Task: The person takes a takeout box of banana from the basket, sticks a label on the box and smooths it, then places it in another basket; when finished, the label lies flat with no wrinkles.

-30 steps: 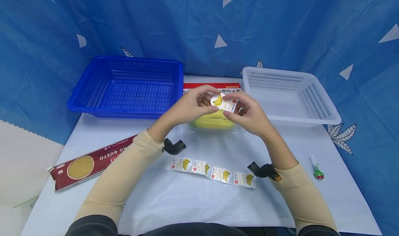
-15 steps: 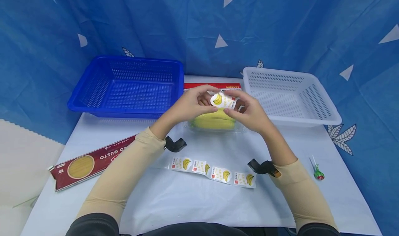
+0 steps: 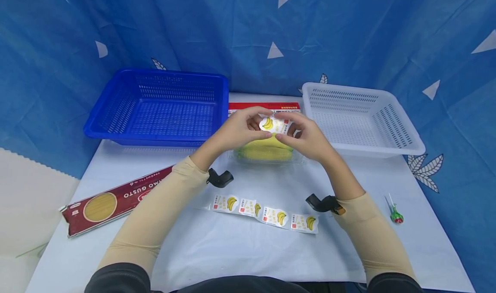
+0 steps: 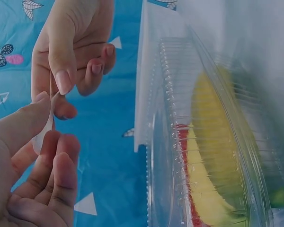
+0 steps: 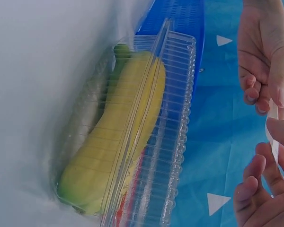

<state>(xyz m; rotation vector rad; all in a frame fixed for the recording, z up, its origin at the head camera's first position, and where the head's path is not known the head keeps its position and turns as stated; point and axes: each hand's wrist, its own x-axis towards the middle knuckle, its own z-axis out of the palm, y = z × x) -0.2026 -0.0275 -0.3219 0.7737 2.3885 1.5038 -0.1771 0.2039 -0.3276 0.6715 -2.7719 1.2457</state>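
Between both hands, a white sticker (image 3: 276,126) printed with yellow bananas is held up in the air. My left hand (image 3: 242,129) pinches its left end between thumb and fingers. The right hand (image 3: 308,136) pinches the other end, its thumb pressing low on the near face. In the left wrist view the sticker (image 4: 45,130) shows edge-on, slightly bent. Below and behind the hands is a clear plastic box (image 5: 182,118) with a ridged lid, holding yellow banana-shaped fruit (image 5: 128,113). Fingers hide part of the sticker.
A strip of banana stickers (image 3: 257,211) lies nearer on the white table. Behind stand a blue basket (image 3: 155,136) and a white basket (image 3: 372,149). A red-topped pack (image 3: 263,106) lies behind the box. At left is a spaghetti pack (image 3: 100,207); at right, a lollipop (image 3: 396,215).
Both hands still hold the sticker. It has shifted slightly left and tilted, so less of its printed face shows. The right hand has moved a little left with it.
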